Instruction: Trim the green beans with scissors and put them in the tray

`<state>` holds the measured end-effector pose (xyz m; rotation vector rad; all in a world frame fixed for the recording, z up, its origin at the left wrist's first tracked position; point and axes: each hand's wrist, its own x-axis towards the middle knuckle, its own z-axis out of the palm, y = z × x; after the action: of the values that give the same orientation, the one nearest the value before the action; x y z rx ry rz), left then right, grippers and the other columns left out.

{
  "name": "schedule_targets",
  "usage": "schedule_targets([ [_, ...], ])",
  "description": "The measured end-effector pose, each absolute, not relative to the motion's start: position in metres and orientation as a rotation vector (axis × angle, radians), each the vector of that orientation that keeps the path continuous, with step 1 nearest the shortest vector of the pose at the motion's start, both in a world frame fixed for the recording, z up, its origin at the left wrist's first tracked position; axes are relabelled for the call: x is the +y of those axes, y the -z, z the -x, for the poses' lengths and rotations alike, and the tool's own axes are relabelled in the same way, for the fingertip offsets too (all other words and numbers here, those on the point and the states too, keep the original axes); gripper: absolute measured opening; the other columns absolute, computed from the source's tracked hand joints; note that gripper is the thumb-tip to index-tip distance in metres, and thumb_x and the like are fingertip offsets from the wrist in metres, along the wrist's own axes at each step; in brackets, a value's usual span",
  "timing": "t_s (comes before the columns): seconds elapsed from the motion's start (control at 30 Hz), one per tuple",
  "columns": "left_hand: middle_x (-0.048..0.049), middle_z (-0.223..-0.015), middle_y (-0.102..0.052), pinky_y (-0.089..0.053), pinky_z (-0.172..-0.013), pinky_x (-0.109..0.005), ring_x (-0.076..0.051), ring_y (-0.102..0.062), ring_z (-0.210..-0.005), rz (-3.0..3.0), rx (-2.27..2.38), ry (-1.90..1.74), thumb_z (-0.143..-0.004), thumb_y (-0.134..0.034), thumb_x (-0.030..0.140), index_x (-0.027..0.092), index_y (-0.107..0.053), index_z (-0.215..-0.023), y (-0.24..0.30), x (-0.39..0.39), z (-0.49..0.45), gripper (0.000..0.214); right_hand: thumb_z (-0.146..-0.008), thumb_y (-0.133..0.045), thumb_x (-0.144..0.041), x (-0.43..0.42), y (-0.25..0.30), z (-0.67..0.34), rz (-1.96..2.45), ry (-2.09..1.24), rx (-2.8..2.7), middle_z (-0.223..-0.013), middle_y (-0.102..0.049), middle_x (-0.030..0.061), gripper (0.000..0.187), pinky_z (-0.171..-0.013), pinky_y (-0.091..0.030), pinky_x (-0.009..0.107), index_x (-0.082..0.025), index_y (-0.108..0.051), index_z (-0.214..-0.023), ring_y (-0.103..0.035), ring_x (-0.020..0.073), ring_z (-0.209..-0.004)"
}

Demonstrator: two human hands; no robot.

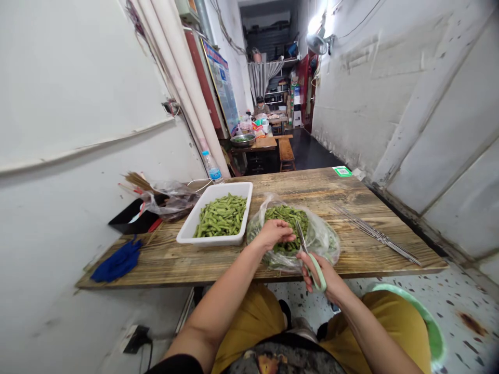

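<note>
Presently, with the clock centred on the plastic bag point(326, 243), green pods point(286, 213) are lying inside its open mouth; the white tray point(187, 235) is sitting at 10 o'clock, holding a heap of similar pods point(222, 215). The right hand point(329, 278) is gripping the scissors point(303, 243) from 5 o'clock, blades pointing toward 11. The left hand point(276, 235) is hovering at 9, fingers curling inward; cannot tell whether they are pinching a pod. Judgement: single pods should be handling as light, firm, slightly pliable; best hold is mid-pod, between thumb and forefinger, clear of the blades.
</note>
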<state>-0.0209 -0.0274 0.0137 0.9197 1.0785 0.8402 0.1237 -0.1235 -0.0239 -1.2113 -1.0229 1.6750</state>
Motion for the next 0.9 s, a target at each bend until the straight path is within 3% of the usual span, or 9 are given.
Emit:
schedule_targets([
  [0.2,0.002,-0.053,-0.057,-0.042,-0.045,-0.014,-0.005,-0.054,-0.046,-0.754,1.016,-1.03,-0.061,-0.077,0.01,0.01,-0.055,-0.067,-0.006,-0.031,0.017,0.022,-0.075,-0.055,-0.064,-0.129,0.019,-0.124,1.129,-1.81,-0.883,-0.056,-0.05,-0.0068,0.046,-0.036,-0.041,0.019,-0.021,-0.049,-0.092,-0.045,0.0073,-0.041],
  [0.37,-0.0029,-0.062,-0.063,-0.05,-0.056,-0.018,-0.007,-0.06,-0.055,-0.648,0.956,-1.025,-0.066,-0.072,0.006,0.008,-0.058,-0.069,-0.007,-0.041,0.009,0.014,-0.076,-0.055,-0.063,-0.128,0.016,-0.122,1.106,-1.771,-0.945,-0.056,-0.05,-0.0065,0.043,-0.036,-0.04,0.018,-0.02,-0.049,-0.083,-0.044,0.0066,-0.04],
  [0.67,-0.0055,-0.059,-0.063,-0.049,-0.054,-0.017,-0.007,-0.059,-0.053,-0.615,1.01,-1.024,-0.068,-0.068,0.009,0.007,-0.058,-0.065,0.004,-0.05,0.003,0.01,-0.071,-0.059,-0.062,-0.129,0.015,-0.116,1.184,-1.748,-0.889,-0.048,-0.044,-0.0096,0.046,-0.028,-0.035,0.018,-0.02,-0.05,-0.087,-0.038,0.0062,-0.032],
  [0.9,0.001,-0.063,-0.06,-0.042,-0.05,-0.018,-0.006,-0.054,-0.052,-0.726,1.188,-1.299,-0.063,-0.057,0.012,0.015,-0.044,-0.063,-0.011,-0.023,0.041,0.013,-0.075,-0.056,-0.062,-0.13,0.024,-0.128,1.119,-1.843,-0.703,-0.052,-0.051,-0.0058,0.046,-0.035,-0.042,0.022,-0.02,-0.051,-0.092,-0.046,0.009,-0.039],
])
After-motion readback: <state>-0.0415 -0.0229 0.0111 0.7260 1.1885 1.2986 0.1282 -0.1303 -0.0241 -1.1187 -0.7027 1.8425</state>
